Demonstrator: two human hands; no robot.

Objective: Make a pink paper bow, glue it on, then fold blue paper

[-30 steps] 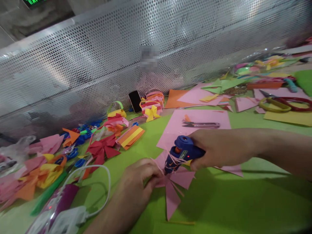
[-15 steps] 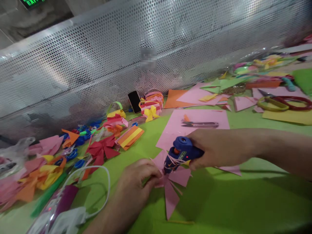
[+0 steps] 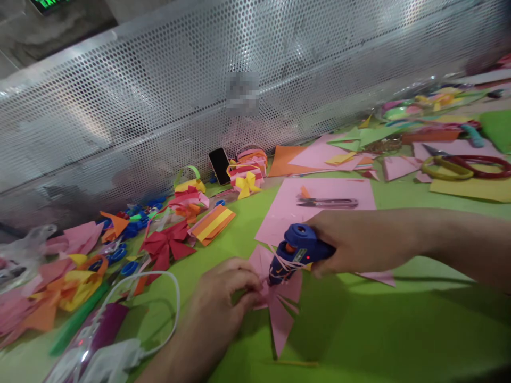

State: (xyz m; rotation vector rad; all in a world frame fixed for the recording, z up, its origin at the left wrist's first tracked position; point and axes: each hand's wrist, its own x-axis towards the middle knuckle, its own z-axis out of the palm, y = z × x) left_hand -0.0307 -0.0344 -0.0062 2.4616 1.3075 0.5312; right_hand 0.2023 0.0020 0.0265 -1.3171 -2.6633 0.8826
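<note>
My right hand (image 3: 343, 242) is wrapped round a blue glue gun (image 3: 297, 247), a small red light glowing on its side. The gun points down, its nozzle at the middle of a pink paper bow (image 3: 281, 324) with pointed tails. Pale glue strings cling around the gun's front. From the left, my left hand (image 3: 235, 290) pinches the bow's edge between thumb and fingers, close to the nozzle. The fingers and gun hide part of the bow. Behind the gun, thread snips (image 3: 329, 203) lie on a pink paper sheet (image 3: 275, 207).
Red-handled scissors (image 3: 485, 166) lie at the right. A red paper bow (image 3: 170, 244), a striped orange-yellow piece (image 3: 213, 224) and a phone (image 3: 219, 166) stand further left. A white cable (image 3: 178, 298) and power strip (image 3: 107, 330) are at front left. A perforated metal panel (image 3: 159, 106) borders the back.
The bow's right-hand tails have shifted inward under the glue gun and show less. Both hands and the gun stay nearly in place.
</note>
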